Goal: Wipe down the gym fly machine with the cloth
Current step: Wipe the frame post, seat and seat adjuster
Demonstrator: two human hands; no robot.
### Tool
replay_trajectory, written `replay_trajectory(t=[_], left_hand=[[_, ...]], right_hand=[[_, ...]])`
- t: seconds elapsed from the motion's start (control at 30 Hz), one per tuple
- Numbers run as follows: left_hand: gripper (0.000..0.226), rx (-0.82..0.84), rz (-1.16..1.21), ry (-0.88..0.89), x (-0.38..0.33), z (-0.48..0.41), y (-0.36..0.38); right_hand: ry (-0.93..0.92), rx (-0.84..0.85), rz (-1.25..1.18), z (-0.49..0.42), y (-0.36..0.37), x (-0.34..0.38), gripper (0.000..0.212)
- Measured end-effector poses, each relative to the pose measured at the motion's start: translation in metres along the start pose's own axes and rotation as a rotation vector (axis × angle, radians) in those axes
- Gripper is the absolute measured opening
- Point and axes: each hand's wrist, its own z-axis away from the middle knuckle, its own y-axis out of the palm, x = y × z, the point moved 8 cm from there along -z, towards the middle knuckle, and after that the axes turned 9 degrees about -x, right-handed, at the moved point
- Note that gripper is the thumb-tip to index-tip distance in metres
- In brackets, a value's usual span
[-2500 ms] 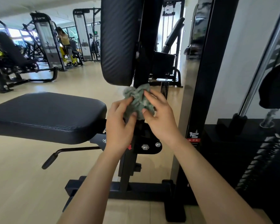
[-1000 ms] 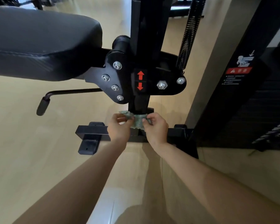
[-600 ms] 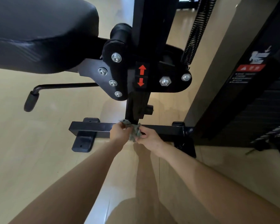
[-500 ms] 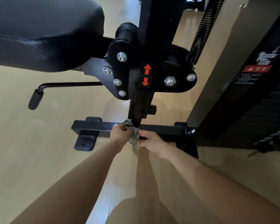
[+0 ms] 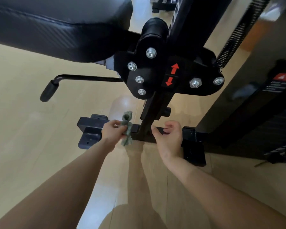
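The left grip (image 5: 113,132) is closed round a bunched green cloth (image 5: 127,128), fingers and thumb curled about its middle, so that one crumpled end stands up above the fingers and the other hangs below them. The cloth sits just to the right of that grip, over the black base bar (image 5: 91,124) of the machine and just short of the upright post (image 5: 155,111); whether it touches the bar cannot be told.

The right grip (image 5: 169,138) is on the far side of the post from the cloth, with nothing in it. Its fingers (image 5: 171,127) are loosely bent and its thumb points toward the foot of the post, close above the base bar.

Above both grips, a black plate (image 5: 144,68) with silver bolts is clamped to the post and bears a pair of red arrows (image 5: 172,74), one up and one down. Up and to the left of the left grip, a bent lever (image 5: 82,78) with a rubber end sticks out under the padded seat (image 5: 56,25). High to the right of the right grip runs a coiled spring (image 5: 233,37). Pale wooden floor (image 5: 23,146) lies beneath both forearms.
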Motion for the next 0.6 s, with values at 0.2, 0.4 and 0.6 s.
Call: replay_trajectory(t=[0.2, 0.4, 0.6], left_hand=[[0.027, -0.145, -0.492, 0.564, -0.038, -0.017, 0.004], [0.050, 0.178, -0.975, 0.838, 0.002, -0.015, 0.052], [0.054, 0.119, -1.051, 0.873, 0.015, -0.023, 0.033]], right_hand=[[-0.204, -0.027, 0.031, -0.004, 0.006, 0.047, 0.074], [-0.287, -0.043, 0.102, -0.011, 0.011, 0.052, 0.054], [-0.390, -0.107, 0.209, -0.010, 0.015, 0.048, 0.055]])
